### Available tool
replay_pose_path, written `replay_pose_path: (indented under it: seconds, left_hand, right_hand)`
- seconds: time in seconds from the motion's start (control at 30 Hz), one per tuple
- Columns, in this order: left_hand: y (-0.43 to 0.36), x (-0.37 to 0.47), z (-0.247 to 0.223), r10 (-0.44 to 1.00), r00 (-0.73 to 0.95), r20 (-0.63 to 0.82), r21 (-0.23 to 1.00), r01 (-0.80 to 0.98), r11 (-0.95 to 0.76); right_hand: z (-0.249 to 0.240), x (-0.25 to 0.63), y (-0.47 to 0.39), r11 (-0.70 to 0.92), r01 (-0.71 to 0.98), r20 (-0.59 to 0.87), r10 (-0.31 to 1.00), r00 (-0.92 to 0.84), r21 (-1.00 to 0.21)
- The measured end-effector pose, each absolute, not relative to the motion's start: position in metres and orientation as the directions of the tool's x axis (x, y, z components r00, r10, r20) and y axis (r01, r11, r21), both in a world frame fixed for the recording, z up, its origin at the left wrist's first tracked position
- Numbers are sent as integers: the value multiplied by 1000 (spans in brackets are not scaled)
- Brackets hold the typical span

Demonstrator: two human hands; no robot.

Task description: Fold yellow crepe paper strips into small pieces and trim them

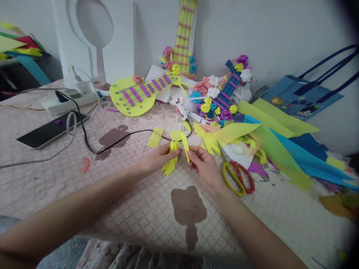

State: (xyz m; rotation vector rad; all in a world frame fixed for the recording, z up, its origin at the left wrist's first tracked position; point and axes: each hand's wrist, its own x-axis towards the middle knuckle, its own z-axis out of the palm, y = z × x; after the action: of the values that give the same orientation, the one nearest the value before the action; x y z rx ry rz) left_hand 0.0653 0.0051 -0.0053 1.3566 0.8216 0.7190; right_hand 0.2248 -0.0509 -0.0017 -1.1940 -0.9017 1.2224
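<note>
My left hand (159, 158) pinches a small bunch of yellow paper strips (169, 164), whose ends hang below the fingers. In my right hand (202, 162), thumb and fingers close on a single narrow yellow paper strip (184, 144), held upright beside the bunch. A yellow paper rectangle (155, 137) lies flat just beyond my left hand. To the right of my right hand rest scissors (238, 177) with one yellow-green and one red handle. Behind both hands a white glue gun (181, 108) sits with its black cord trailing left.
Yellow and blue paper sheets (280, 149) with scraps spread over the right side. Paper-flowered guitar models (146, 93) stand and lie at the back. A power strip (68, 98), a black phone-like slab (52, 129) and cords occupy the left. A blue bag (305, 95) leans at back right.
</note>
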Motion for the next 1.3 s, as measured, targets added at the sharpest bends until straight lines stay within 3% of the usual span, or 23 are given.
replay_pose_path:
  seconds: [0.13, 0.33, 0.43, 0.5, 0.6, 0.73, 0.9, 1.03, 1.2, 1.3]
  left_hand:
    - [7, 61, -4, 878, 478, 34, 961, 227, -160]
    - [1, 57, 6, 872, 317, 372, 809, 350, -472]
    - [-2, 58, 12, 896, 354, 269, 891, 262, -372]
    - [-1, 59, 12, 898, 431, 87, 980, 125, -155]
    - [0, 61, 8, 872, 483, -77, 996, -3, 89]
    - [1, 62, 6, 890, 443, -106, 985, -78, 156]
    - [0, 63, 6, 908, 402, -117, 967, -164, 197]
    - [0, 64, 5, 909, 398, -123, 957, -196, 216]
    - [-1, 66, 5, 926, 366, -93, 965, -195, 174]
    - [-2, 66, 4, 932, 355, -73, 970, -191, 149]
  right_hand:
    - [-2, 224, -51, -47, -184, -76, 985, 156, -982]
    - [-1, 222, -54, 4, -101, -9, 991, 133, -995]
    - [0, 219, -56, 27, -49, 22, 994, 107, -998]
    - [0, 217, -57, 38, -15, 37, 996, 79, -999]
    - [-3, 214, -59, 67, 51, 70, 996, 62, -996]
    - [-5, 214, -62, 177, 265, 204, 976, 77, -948]
    - [-2, 211, -66, 362, 558, 415, 909, -36, -746]
    - [-3, 208, -65, 351, 527, 384, 922, -51, -774]
    - [-5, 207, -63, 93, 243, 114, 991, 71, -965]
    - [-7, 207, -63, 118, 283, 145, 987, 75, -952]
